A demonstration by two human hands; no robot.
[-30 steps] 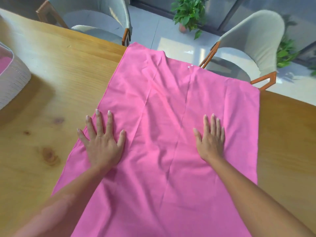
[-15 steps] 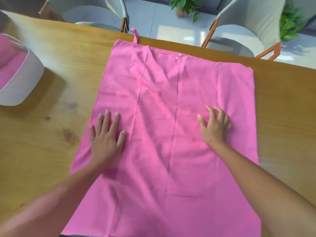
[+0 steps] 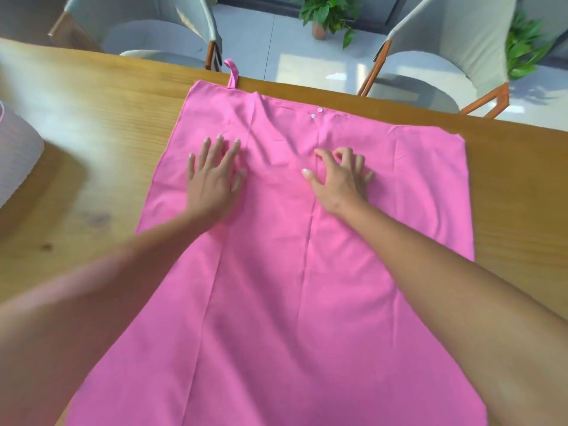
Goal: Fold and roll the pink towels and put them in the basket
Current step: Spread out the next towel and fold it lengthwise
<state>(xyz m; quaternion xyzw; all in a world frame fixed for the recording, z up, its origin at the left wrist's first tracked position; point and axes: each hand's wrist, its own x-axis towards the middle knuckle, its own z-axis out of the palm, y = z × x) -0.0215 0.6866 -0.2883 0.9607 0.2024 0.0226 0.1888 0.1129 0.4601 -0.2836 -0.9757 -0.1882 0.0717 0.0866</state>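
Note:
A large pink towel (image 3: 276, 287) lies spread flat on the wooden table (image 3: 92, 124), its far edge near the table's far side, with a hanging loop (image 3: 232, 72) and two small snaps (image 3: 316, 113) there. My left hand (image 3: 212, 176) presses flat on the towel's upper left part, fingers straight and spread. My right hand (image 3: 338, 176) rests on the towel's upper middle, on a lengthwise crease, with its fingers bent and fingertips on the cloth; whether it pinches the fabric is unclear. A white ribbed basket (image 3: 15, 155) sits at the left edge, mostly cut off.
Two grey upholstered chairs (image 3: 159, 29) (image 3: 445, 53) with wooden frames stand beyond the table's far edge. Potted green plants (image 3: 329, 10) stand on the tiled floor behind them. Bare wooden tabletop shows on both sides of the towel.
Both hands slid away from me up the towel toward its far edge. My right hand's fingers went from flat to bent. The view tilted, and the basket moved further out of frame.

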